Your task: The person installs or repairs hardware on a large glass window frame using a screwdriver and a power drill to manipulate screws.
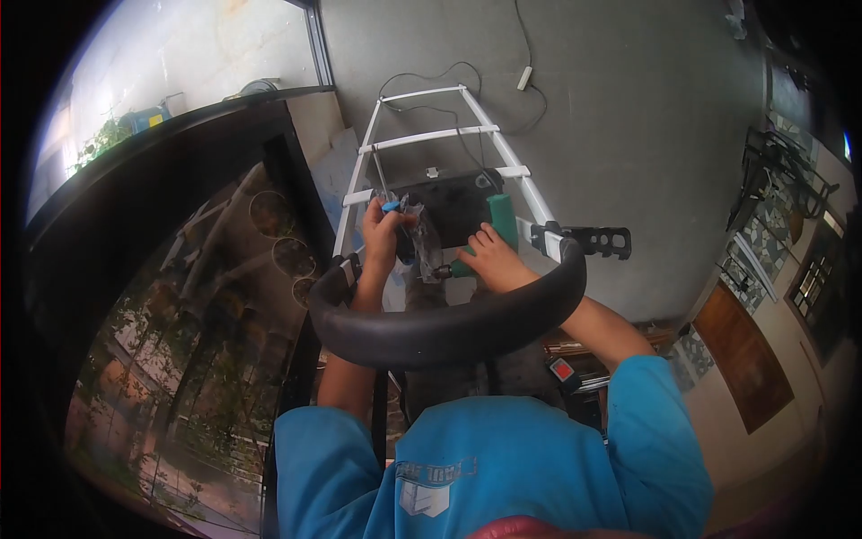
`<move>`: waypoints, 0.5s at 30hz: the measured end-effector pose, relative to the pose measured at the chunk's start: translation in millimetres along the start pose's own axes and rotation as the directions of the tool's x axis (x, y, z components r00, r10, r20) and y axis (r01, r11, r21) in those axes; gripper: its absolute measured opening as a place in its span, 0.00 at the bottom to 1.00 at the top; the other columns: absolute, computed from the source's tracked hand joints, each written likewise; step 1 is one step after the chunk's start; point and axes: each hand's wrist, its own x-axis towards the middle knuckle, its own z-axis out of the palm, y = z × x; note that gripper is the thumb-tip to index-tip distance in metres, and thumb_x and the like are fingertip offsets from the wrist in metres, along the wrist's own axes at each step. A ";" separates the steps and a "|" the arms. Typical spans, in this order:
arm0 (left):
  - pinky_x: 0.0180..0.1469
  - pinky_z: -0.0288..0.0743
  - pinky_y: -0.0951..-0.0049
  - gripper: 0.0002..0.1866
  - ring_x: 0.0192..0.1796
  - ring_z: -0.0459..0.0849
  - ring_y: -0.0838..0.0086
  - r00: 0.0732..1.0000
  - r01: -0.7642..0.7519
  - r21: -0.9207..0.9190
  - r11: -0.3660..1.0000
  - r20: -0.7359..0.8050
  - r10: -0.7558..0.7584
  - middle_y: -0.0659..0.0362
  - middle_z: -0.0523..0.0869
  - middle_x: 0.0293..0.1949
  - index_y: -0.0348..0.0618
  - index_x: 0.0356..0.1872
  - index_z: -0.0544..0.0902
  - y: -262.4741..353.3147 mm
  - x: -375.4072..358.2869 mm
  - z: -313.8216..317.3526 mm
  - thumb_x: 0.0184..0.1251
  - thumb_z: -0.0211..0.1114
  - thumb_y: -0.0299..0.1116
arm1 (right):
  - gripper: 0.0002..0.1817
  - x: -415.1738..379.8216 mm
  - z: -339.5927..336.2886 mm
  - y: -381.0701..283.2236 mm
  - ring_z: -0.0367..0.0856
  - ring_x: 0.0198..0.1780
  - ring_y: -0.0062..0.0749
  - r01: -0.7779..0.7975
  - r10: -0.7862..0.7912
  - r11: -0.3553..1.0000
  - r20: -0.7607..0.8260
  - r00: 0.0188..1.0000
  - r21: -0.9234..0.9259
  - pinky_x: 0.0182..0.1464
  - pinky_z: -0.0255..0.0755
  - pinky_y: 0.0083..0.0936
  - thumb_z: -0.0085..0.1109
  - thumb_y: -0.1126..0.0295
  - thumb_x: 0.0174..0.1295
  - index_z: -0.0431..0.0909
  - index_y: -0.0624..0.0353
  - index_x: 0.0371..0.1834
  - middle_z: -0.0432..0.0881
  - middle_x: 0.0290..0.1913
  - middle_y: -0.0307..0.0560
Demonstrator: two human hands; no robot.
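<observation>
My left hand (381, 235) is closed, with a small blue piece (391, 207) between its fingers; its exact kind I cannot make out. Beside those fingers hangs a crumpled clear plastic bag (424, 235), which the fingertips seem to touch. My right hand (492, 258) lies closed over the body of a green power drill (503, 223). The drill's chuck points left, toward the bag, and its handle reaches away from me. Behind both hands is a black tray-like panel (449, 199) on a white ladder (429, 137).
A thick black padded hoop (449, 337) curves across in front of my chest, with my arms passing around it. A black slotted bracket (603, 242) juts out at the right. A dark glass pane (180, 332) stands close on the left. A cable (431, 75) runs along the grey floor.
</observation>
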 end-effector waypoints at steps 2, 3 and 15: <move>0.31 0.75 0.74 0.05 0.27 0.79 0.76 0.998 0.043 0.043 0.998 0.046 -0.045 0.60 0.80 0.28 0.40 0.29 0.72 9.3 -2.8 0.4 0.53 0.59 0.22 | 0.24 0.8 2.3 13.3 0.69 0.61 0.47 0.018 -0.016 0.997 0.026 1.000 -0.070 0.74 0.49 0.46 0.59 0.68 0.54 0.76 0.49 0.58 0.76 0.50 0.53; 0.34 0.77 0.65 0.07 0.28 0.83 0.64 0.995 0.071 0.294 0.953 0.045 -0.088 0.55 0.83 0.29 0.40 0.30 0.72 8.4 1.1 -2.9 0.53 0.63 0.25 | 0.23 3.2 7.2 17.8 0.69 0.62 0.47 0.028 -0.028 0.994 0.005 1.000 -0.103 0.75 0.48 0.46 0.58 0.67 0.55 0.76 0.49 0.58 0.75 0.51 0.52; 0.42 0.79 0.51 0.12 0.39 0.85 0.46 0.978 -0.206 0.967 0.152 0.197 0.073 0.45 0.83 0.39 0.39 0.40 0.74 -45.8 8.3 44.3 0.54 0.63 0.25 | 0.23 7.5 25.1 22.4 0.66 0.65 0.45 -0.067 0.060 0.994 -0.086 0.994 -0.084 0.74 0.49 0.45 0.53 0.69 0.59 0.75 0.50 0.60 0.73 0.57 0.51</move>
